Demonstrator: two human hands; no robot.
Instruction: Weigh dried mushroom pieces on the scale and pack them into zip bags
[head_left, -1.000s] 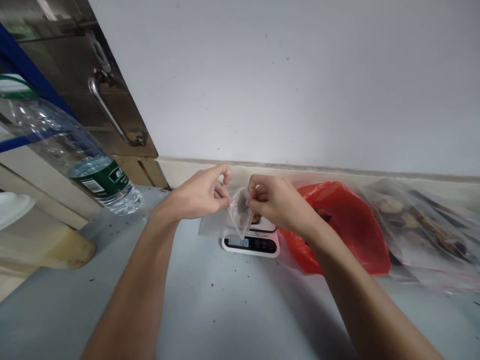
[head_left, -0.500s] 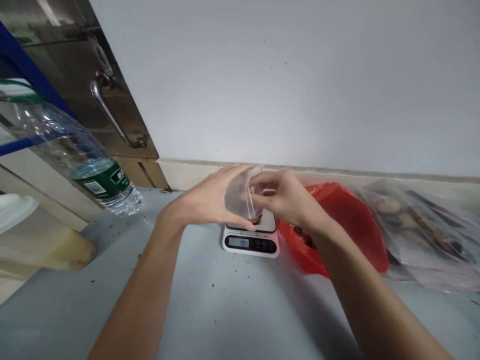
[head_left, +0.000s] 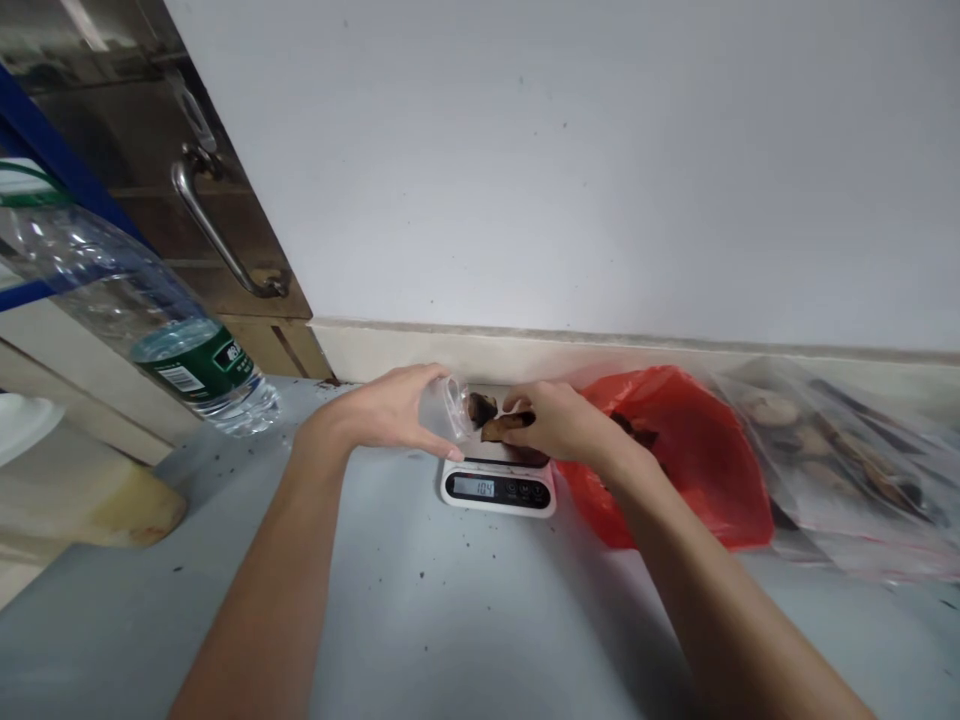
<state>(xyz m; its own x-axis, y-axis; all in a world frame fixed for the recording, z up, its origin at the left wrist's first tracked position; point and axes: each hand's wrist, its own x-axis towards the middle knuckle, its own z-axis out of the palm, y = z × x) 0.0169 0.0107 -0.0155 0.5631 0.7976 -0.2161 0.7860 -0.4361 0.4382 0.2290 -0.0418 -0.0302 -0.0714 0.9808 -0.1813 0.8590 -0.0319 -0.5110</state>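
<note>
A white digital scale [head_left: 499, 490] stands on the table, its display reading about 104, decimal point unclear. Brown dried pieces lie on its plate: a dark one [head_left: 482, 408] and a lighter curled one [head_left: 504, 428]. My right hand [head_left: 555, 420] is over the plate with its fingers closed on the lighter piece. At the scale's left side, my left hand [head_left: 394, 412] has thumb and fingers curved around a small clear zip bag [head_left: 453, 408], holding its mouth toward the pieces. Part of the bag is hidden behind that hand.
Right of the scale sits an open red plastic bag [head_left: 697, 460] with dark brown pieces inside. Clear bags [head_left: 832, 450] of dried pieces lie further right. A water bottle [head_left: 202, 365] and a tub of yellowish contents [head_left: 97, 490] are at left. A wall [head_left: 600, 180] rises behind.
My right hand has come out of the clear bag and down to the pieces on the scale plate. My left hand has shifted left and lower with the bag, uncovering the plate.
</note>
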